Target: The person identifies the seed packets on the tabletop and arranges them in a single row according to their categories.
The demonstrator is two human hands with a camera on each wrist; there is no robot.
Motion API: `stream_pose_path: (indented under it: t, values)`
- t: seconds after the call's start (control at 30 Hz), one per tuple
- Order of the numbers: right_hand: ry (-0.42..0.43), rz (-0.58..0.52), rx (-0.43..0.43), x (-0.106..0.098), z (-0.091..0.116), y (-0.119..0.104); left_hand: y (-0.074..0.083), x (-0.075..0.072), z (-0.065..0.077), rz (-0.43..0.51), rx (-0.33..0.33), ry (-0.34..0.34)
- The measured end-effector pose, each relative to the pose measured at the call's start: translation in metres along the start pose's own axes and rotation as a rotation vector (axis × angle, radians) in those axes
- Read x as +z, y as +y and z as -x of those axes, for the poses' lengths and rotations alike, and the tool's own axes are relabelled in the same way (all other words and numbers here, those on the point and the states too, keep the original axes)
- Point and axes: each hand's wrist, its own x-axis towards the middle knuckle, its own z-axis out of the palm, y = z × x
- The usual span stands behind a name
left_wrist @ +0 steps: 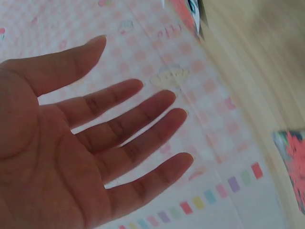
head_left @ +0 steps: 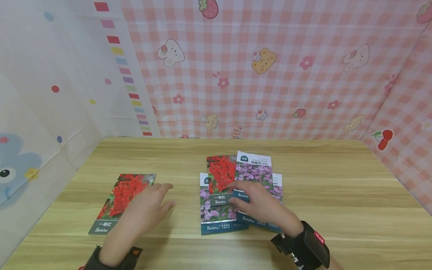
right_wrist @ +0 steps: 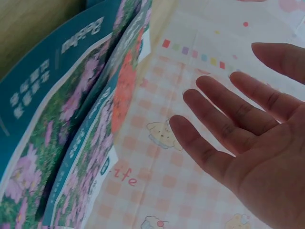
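Head view: left hand (head_left: 146, 202), fingers spread, empty, over the right side of a lone red packet (head_left: 116, 198). Right hand (head_left: 260, 200), likewise, above purple packets (head_left: 216, 214) overlapping a second red packet (head_left: 221, 172); contact unclear. All on bench (head_left: 182, 157).

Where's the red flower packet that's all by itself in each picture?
Head: the red flower packet is at the left, on the table, partly hidden by the left hand.
Left wrist: the red flower packet is at the right edge, cut off.
Right wrist: it can't be seen.
Shared landmark: the strip of coloured blocks shows in all three.
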Motion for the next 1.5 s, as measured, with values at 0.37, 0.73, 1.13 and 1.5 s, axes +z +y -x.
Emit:
stream_pose_path:
  t: [0.37, 0.73, 1.13, 1.5]
  values:
    - [0.000, 0.095, 0.075, 0.007, -0.004, 0.013, 0.023, 0.024, 0.004, -0.019, 0.256, -0.212]
    - [-0.048, 0.108, 0.135, 0.012, -0.005, 0.017, 0.031, 0.040, 0.007, -0.035, 0.322, -0.410]
    - [-0.128, 0.151, 0.121, 0.018, -0.007, 0.021, 0.035, 0.049, 0.008, -0.079, 0.316, -0.512]
    - [-0.174, 0.262, 0.084, 0.020, -0.016, 0.020, 0.037, 0.052, 0.008, -0.103, 0.310, -0.519]
